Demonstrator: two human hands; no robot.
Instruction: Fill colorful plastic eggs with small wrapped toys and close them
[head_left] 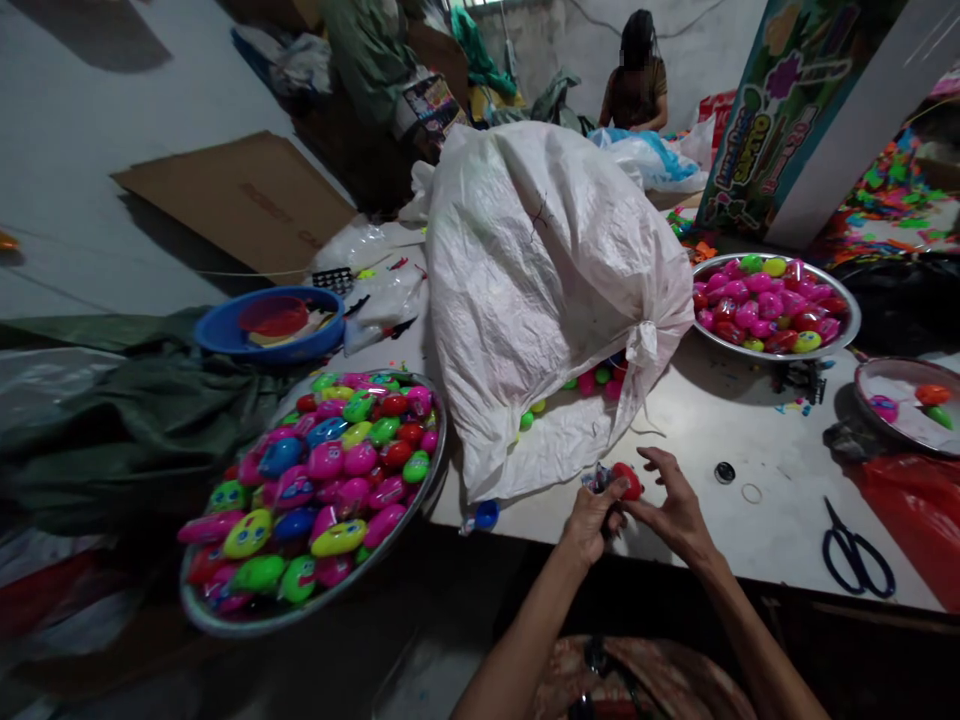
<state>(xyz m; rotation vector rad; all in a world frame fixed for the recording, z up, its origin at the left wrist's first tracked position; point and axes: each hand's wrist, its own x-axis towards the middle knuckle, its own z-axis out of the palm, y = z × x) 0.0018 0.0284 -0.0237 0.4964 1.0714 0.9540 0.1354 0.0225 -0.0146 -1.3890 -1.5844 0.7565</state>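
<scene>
A small red plastic toy (627,482), rounded like an egg, is pinched in my left hand (591,522), just above the table's front edge. Something dark and clear like plastic wrap (598,478) sticks out beside it; its kind is hard to make out. My right hand (675,510) is close on the toy's right side, its fingers spread apart and its thumb near the toy's underside. Behind both hands stands a big white woven sack (547,290), with colourful round toys showing at its opening. A blue cup-like piece (487,515) lies at the table edge to the left.
A large metal basin (196,600) heaped with wrapped toys is at left; another basin (851,325) stands at right. Scissors (855,550), a black ring (724,472) and a small bowl (862,390) are on the right. A person (637,85) sits at the back.
</scene>
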